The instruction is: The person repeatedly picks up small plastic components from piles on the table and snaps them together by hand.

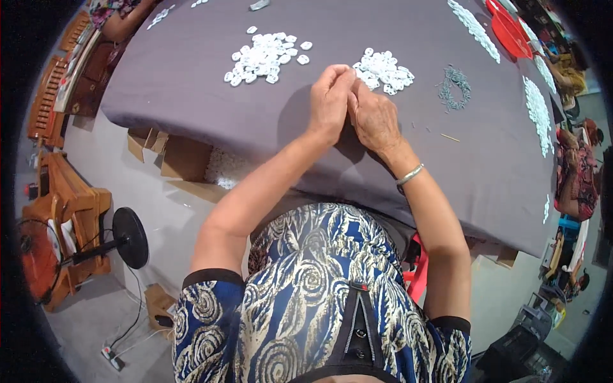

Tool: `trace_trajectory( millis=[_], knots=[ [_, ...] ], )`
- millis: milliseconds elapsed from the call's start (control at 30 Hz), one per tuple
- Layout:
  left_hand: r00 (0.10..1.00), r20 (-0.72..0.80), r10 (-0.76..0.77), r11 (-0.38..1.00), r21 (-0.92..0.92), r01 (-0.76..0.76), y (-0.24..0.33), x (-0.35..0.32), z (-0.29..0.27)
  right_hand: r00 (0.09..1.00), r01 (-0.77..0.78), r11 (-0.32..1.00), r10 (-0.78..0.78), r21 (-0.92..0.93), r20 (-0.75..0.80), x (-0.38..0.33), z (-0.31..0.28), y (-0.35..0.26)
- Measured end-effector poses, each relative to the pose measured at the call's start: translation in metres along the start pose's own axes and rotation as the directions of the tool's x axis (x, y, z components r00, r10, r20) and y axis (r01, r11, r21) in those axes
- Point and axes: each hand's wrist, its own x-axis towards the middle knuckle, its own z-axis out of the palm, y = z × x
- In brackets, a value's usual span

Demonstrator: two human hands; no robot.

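My left hand [329, 102] and my right hand [375, 116] meet above the grey-covered table [217, 105]. Thumbs and fingers of both are pinched together at the fingertips. What they hold, if anything, is too small or hidden to make out. Just beyond my right fingertips lies a pile of small white plastic pieces [385, 71]. A larger heap of similar white pieces [263, 59] sits to the left, each with a hole or slot. To the right are a ring-shaped scatter of small grey pieces [454, 88] and a thin yellowish stick [450, 137].
Along the table's right side run long rows of white pieces [538, 115], near a red basin [511, 32]. Other people sit at the far left [121, 22] and right [568, 73]. Under the table stands an open cardboard box [185, 156]; a fan [129, 237] is at left.
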Motion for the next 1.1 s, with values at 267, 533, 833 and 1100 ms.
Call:
trace_trajectory(
  millis=[267, 533, 833, 1100],
  knots=[
    [0.989, 0.107, 0.105, 0.884, 0.446, -0.142, 0.007, 0.011, -0.017, 0.995, -0.088, 0.981, 0.08, 0.174, 0.055, 0.014, -0.009, 0.009],
    [0.874, 0.024, 0.485, 0.566, 0.753, -0.335, 0.019, 0.048, -0.059, 0.981, 0.177, 0.984, -0.177, -0.007, -0.077, 0.042, -0.007, 0.028],
    [0.721, 0.198, 0.664, 0.134, 0.917, -0.375, 0.022, 0.043, -0.062, 0.983, 0.138, 0.975, -0.156, -0.175, -0.096, 0.008, -0.012, 0.044],
    [0.701, 0.306, 0.645, 0.286, 0.753, -0.592, 0.019, 0.02, -0.031, 0.962, -0.03, 0.971, 0.092, 0.236, -0.258, -0.019, -0.069, 0.07]
  ],
)
